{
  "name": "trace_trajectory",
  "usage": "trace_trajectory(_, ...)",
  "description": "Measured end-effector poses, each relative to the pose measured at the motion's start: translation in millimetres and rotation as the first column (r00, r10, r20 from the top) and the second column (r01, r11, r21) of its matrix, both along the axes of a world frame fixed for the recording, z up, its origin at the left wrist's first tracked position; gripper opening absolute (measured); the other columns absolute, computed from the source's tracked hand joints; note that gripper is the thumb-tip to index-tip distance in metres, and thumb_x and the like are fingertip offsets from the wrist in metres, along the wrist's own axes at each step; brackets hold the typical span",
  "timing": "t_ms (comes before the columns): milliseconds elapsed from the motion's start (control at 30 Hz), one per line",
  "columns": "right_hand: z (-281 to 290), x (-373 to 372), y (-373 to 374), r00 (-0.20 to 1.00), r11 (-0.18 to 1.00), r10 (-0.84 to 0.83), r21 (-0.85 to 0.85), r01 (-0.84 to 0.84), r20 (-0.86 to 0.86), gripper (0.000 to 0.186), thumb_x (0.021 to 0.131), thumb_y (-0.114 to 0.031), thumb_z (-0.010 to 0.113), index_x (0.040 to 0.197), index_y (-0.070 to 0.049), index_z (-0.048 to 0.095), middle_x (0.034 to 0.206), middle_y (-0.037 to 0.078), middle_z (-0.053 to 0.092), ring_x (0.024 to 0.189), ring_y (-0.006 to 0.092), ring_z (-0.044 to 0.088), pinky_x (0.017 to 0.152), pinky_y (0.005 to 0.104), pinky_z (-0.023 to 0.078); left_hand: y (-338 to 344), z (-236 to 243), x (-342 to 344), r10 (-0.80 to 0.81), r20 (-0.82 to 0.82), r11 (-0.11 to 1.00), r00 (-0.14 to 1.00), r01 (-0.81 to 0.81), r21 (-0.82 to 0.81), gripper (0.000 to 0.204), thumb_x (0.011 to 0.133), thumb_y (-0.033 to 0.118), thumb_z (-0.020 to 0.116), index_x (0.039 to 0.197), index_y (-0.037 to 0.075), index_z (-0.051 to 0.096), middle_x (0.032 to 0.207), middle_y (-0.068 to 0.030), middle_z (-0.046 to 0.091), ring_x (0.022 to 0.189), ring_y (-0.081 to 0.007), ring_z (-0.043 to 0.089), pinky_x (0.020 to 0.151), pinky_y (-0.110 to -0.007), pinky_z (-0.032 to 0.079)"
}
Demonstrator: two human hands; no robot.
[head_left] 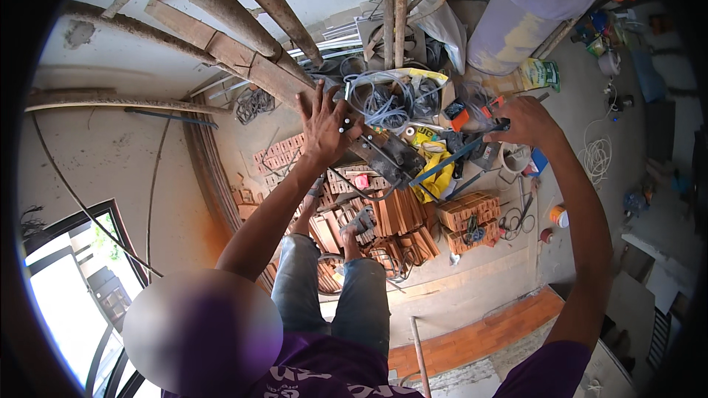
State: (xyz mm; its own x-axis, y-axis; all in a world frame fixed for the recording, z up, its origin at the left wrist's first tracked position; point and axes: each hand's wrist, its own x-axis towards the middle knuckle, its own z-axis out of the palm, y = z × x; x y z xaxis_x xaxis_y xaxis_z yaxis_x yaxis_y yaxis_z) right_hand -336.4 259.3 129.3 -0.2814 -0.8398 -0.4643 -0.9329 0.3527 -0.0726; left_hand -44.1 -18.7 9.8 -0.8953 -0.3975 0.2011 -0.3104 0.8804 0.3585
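My left hand lies on a long wooden plank, its fingers spread, next to several small metal pegs. Whether a thin rod lies under its palm is hidden. On the near end of the plank, just right of that hand, sits a dark metal block, apparently a hand-worked rod cutter or bender. A long blue bar slants up and right from the block. Around its upper end my right hand is closed, with the arm stretched out to the right. A dark curved rod or cable hangs below the plank.
My feet stand among stacked red clay bricks. Rusty poles rise ahead on the left. Coiled grey hose, yellow bags and a large wrapped cylinder lie beyond the block. Loose cable is at the right.
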Motion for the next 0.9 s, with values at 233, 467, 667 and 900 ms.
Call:
trace_trajectory(233,-4,-5,20,0.999,0.999,0.046,-0.028,-0.045,0.024,0.059,0.071,-0.057,0.072,0.099,-0.005,0.068,0.093,0.013,0.064,0.095,0.0310,0.059,0.088,0.0422,0.042,3,3,-2,0.026,0.012,0.999,1.000,-0.026,0.021,0.045,0.081,0.053,0.064,0.097,0.010,0.065,0.137,-0.0159,0.046,0.138,-0.0399,0.027,0.111,-0.063,0.005)
trace_trajectory(467,-2,-3,19,1.000,0.999,-0.019,0.026,0.018,0.017,0.060,0.070,-0.054,0.075,0.107,-0.006,0.067,0.103,0.013,0.064,0.104,0.0320,0.057,0.094,0.0427,0.040,7,20,17,0.002,-0.200,0.991,0.980,0.024,0.128,0.062,0.076,0.041,0.076,0.122,0.005,0.055,0.133,-0.0155,0.050,0.133,-0.0380,0.035,0.109,-0.056,0.024)
trace_trajectory(667,-14,-3,33,0.999,0.973,0.039,-0.225,-0.046,-0.035,0.051,0.068,-0.055,0.075,0.085,-0.008,0.066,0.082,0.009,0.060,0.089,0.0299,0.058,0.083,0.0419,0.043,52,48,72,-0.640,0.089,0.768,0.763,0.635,0.084,0.068,0.083,0.031,0.066,0.137,-0.001,0.042,0.148,-0.0204,0.034,0.137,-0.0318,0.037,0.115,-0.043,0.028)
trace_trajectory(900,-14,-1,30,1.000,0.973,0.019,-0.229,-0.022,-0.017,0.050,0.064,-0.052,0.079,0.080,-0.007,0.065,0.080,0.009,0.061,0.086,0.0306,0.058,0.081,0.0418,0.042,58,25,46,-0.572,0.378,0.709,0.728,0.671,-0.219,0.061,0.089,0.018,0.046,0.144,-0.002,0.030,0.153,-0.0184,0.029,0.141,-0.0290,0.031,0.115,-0.038,0.028)
